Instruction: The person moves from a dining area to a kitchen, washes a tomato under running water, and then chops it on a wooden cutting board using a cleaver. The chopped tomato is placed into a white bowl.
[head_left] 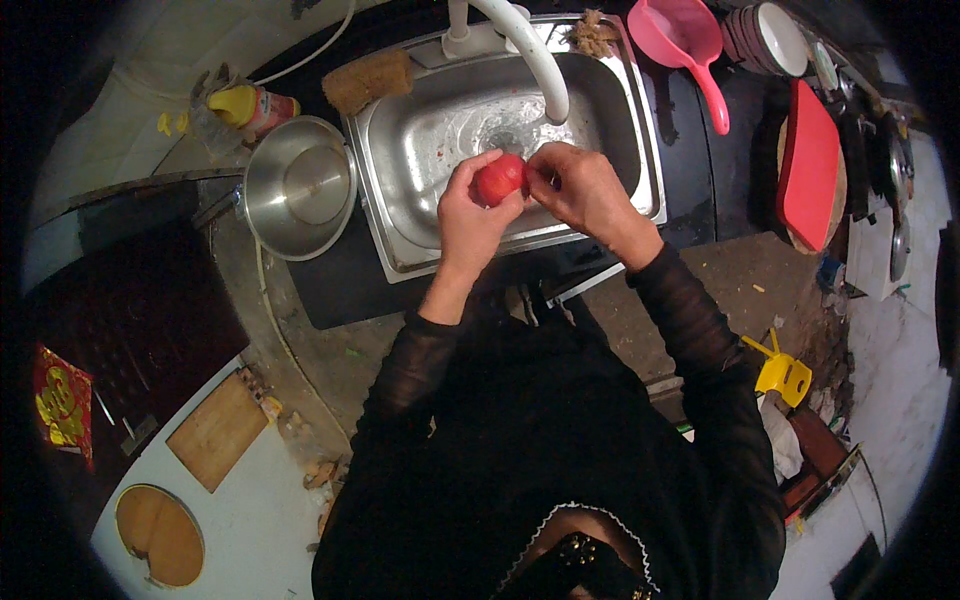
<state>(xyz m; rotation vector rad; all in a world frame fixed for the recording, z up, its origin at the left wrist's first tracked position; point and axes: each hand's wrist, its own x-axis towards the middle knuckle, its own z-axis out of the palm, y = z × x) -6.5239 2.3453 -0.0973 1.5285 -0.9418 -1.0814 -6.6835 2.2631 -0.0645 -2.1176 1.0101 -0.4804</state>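
A person in black sleeves stands at a steel sink (pixel 420 160), seen from above. The left hand (pixel 468 215) is closed around a red tomato (pixel 499 179), holding it above the sink's front edge. The right hand (pixel 583 186) pinches at the tomato's right side with its fingertips. A white tap (pixel 530 52) arches over the basin. A steel pot (pixel 298 186) sits on the surface beside the sink's left edge, and a pink ladle (pixel 690 45) lies past the right rear corner.
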